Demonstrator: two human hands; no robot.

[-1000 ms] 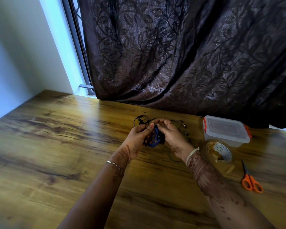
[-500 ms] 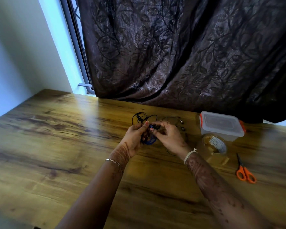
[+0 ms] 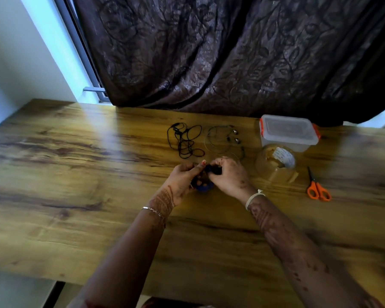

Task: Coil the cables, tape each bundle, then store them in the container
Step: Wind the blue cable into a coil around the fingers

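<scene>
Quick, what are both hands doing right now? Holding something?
Left hand: grips the blue cable.
Right hand: pinches the same cable.

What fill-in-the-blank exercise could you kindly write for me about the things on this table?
1. The scissors have ____ handles.
2. The coiled cable that the left hand and the right hand hold together is ____ in colour.
3. Of the container and the tape roll, the ____ lies nearer the scissors.
Missing words: orange; blue; tape roll.
</scene>
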